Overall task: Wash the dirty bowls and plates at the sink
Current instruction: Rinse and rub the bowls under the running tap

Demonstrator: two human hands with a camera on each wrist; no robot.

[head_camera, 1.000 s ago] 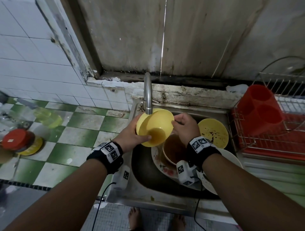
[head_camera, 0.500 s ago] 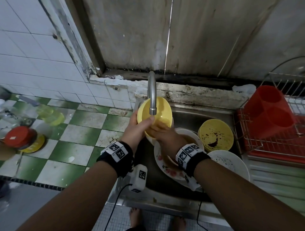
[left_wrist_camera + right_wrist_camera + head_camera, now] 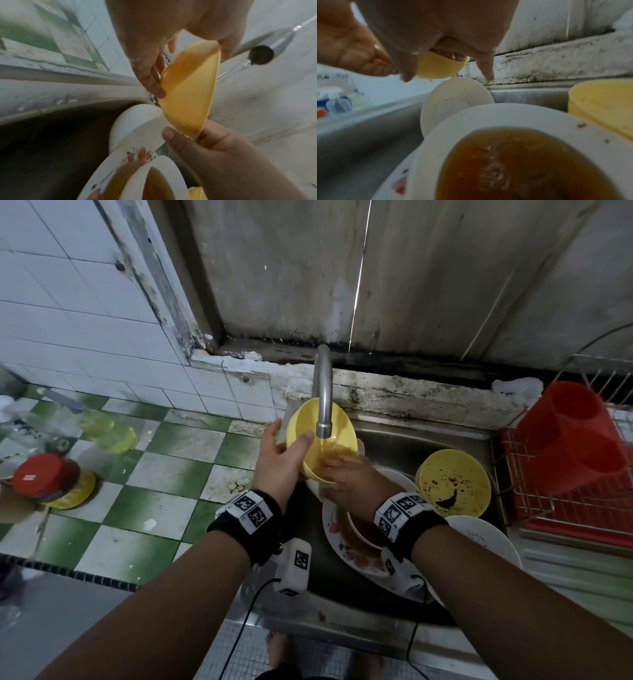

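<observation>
Yellow bowl (image 3: 342, 426), tilted under the running tap (image 3: 322, 392) above the sink (image 3: 394, 440), its wet inside partly hidden by the spout. Left hand (image 3: 277, 463) grips its left rim. Right hand (image 3: 349, 481), fingers blurred, pinches the lower rim.

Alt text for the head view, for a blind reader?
A left hand and right hand hold a tilted yellow bowl under a running faucet, right fingers inside it. Below, the steel sink holds a stained yellow bowl and a floral plate.
</observation>
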